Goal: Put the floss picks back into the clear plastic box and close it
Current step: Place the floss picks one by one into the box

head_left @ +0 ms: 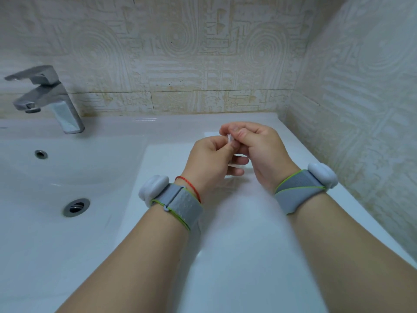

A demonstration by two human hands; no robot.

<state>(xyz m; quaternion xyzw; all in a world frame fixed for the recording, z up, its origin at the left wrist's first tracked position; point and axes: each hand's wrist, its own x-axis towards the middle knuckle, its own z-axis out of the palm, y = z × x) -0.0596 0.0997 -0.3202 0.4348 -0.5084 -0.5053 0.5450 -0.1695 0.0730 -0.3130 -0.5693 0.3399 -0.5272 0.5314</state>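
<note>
Just floss picks [230,139] (white) between both grips

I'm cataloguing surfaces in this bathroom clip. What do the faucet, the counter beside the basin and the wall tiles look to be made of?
Faucet: metal, likely chrome-plated, with a dulled grey sheen and streaky reflections.
Counter: glossy white glazed ceramic by the look; it carries bright highlights and runs seamlessly into the basin.
Wall tiles: matte beige ceramic or stone-look, with raised swirl relief and visible grout lines.
</note>
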